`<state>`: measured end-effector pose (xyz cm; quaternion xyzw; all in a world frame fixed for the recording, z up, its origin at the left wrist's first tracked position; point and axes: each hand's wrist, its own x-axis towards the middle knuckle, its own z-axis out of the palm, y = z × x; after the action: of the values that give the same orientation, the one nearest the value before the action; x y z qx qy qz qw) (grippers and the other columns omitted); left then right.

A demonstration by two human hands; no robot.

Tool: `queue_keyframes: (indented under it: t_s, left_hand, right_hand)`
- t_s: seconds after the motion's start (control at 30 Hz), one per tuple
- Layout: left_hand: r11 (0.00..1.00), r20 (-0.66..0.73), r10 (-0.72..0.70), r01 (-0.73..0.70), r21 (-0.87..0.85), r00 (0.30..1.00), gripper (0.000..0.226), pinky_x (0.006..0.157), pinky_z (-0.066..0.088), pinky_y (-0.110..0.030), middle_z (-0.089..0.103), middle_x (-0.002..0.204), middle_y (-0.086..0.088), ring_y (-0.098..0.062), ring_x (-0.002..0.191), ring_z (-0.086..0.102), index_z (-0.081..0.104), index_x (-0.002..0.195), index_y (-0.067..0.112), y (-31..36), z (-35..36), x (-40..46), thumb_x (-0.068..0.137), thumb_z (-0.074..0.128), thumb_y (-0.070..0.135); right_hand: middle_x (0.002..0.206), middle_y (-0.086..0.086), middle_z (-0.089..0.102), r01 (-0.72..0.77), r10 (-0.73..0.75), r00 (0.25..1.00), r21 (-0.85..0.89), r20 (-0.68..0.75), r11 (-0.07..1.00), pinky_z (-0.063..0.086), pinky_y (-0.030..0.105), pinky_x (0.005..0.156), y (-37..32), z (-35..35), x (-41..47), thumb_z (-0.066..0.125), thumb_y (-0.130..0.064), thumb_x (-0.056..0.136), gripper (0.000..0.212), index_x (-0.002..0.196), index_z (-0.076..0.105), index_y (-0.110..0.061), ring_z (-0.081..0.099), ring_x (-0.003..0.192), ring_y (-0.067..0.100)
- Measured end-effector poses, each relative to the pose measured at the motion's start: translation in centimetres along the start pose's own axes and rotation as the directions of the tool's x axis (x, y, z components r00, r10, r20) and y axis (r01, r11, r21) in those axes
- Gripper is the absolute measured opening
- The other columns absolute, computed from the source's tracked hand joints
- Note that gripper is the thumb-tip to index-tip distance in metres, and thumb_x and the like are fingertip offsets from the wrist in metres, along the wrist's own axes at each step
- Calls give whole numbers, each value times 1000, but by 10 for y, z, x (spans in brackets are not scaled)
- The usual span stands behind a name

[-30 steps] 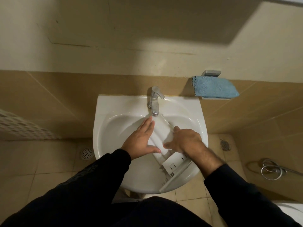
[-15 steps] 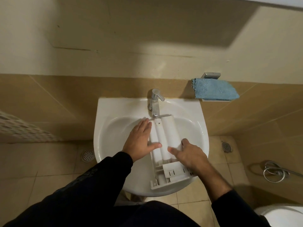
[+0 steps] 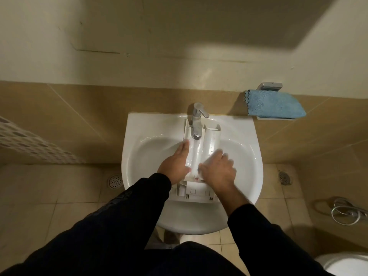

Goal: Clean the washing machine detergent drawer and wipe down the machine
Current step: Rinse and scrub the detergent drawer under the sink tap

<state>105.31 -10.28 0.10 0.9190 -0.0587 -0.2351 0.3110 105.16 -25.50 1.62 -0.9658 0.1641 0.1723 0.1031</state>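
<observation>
While both hands (image 3: 197, 168) lie flat, fingers straight, they press the drawer (image 3: 201, 154) sides

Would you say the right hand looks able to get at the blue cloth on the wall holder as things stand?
Probably yes. The right hand rests on the detergent drawer in the sink, and the blue cloth lies up on its side with nothing between them.

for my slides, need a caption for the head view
Both hands on the drawer under the tap in the sink.
</observation>
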Motion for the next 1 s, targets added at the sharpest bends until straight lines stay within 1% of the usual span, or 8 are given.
queue_keyframes:
  t_s: [0.07, 0.17, 0.3, 0.43, 0.67, 0.77, 0.9, 1.0]
  left_hand:
    - [996, -20, -52, 51, -79, 998, 98, 104, 44, -35, -5, 165, 4, -26, 131, 49, -11, 155, 21, -6, 4, 3, 90, 62, 19]
    - [971, 3, -135, 132, -198, 991, 90, 108, 34, -31, 22, 161, -9, -26, 140, 37, -3, 156, 15, -11, 1, 11, 94, 61, 26]
    - [919, 68, -169, 182, -349, 983, 73, 96, 38, -29, 48, 146, -5, -22, 118, 54, 16, 155, 27, -15, -3, 16, 95, 58, 33]
    - [941, 37, -183, 186, -281, 982, 72, 106, 37, -35, 45, 149, -2, -23, 124, 53, 11, 156, 31, -33, -5, 18, 97, 51, 45]
    - [966, -73, -201, 185, -183, 977, 63, 104, 42, -46, 58, 130, -6, -25, 115, 56, 19, 154, 34, -36, -4, 16, 98, 47, 42]
    - [965, -97, -197, 176, -195, 976, 58, 108, 39, -48, 52, 140, -6, -25, 121, 54, 21, 153, 37, -37, -1, 15, 100, 44, 44]
    - [969, -111, -202, 183, -166, 973, 57, 107, 39, -43, 52, 140, -6, -26, 123, 52, 22, 153, 35, -33, -4, 12, 101, 45, 38]
    - [966, -175, -228, 201, -160, 958, 56, 103, 37, -33, 51, 143, -9, -27, 126, 51, 23, 154, 31, -24, -2, 9, 102, 45, 29]
  right_hand:
    - [148, 20, 37, 296, -340, 907, -199, -248, 934, 40, 47, 108, -3, 6, 1, 57, -30, 83, 72, 146, 31, -5, 35, 137, 36]
    - [160, 21, 21, 564, -630, 752, -309, -191, 766, 23, 52, 119, 3, 21, 9, 52, -34, 92, 70, 151, 29, -3, 12, 150, 37]
    - [164, 17, 7, 627, -687, 726, -382, -27, 679, 8, 51, 122, 12, 35, 10, 33, -45, 100, 68, 155, 21, -7, 1, 152, 33]
    - [164, 7, 13, 753, -795, 603, -376, 65, 540, 1, 46, 123, 10, 41, 6, 32, -39, 102, 59, 154, 28, -12, 3, 152, 27]
    - [164, 9, 11, 665, -719, 695, -369, -15, 649, 14, 54, 120, 5, 32, 11, 30, -40, 98, 64, 155, 23, -12, 9, 152, 28]
    - [162, 10, 21, 762, -798, 598, -357, 70, 540, 15, 53, 120, 11, 54, -8, 43, -30, 99, 52, 149, 38, -15, 13, 151, 31]
    - [161, 6, 26, 831, -864, 486, -378, 134, 408, 16, 53, 120, 24, 27, 11, 33, -43, 102, 50, 146, 45, -22, 18, 150, 27]
    - [164, 6, 14, 738, -789, 611, -401, 58, 542, 3, 50, 122, 25, 6, 28, 29, -46, 104, 54, 152, 35, -23, 4, 153, 22]
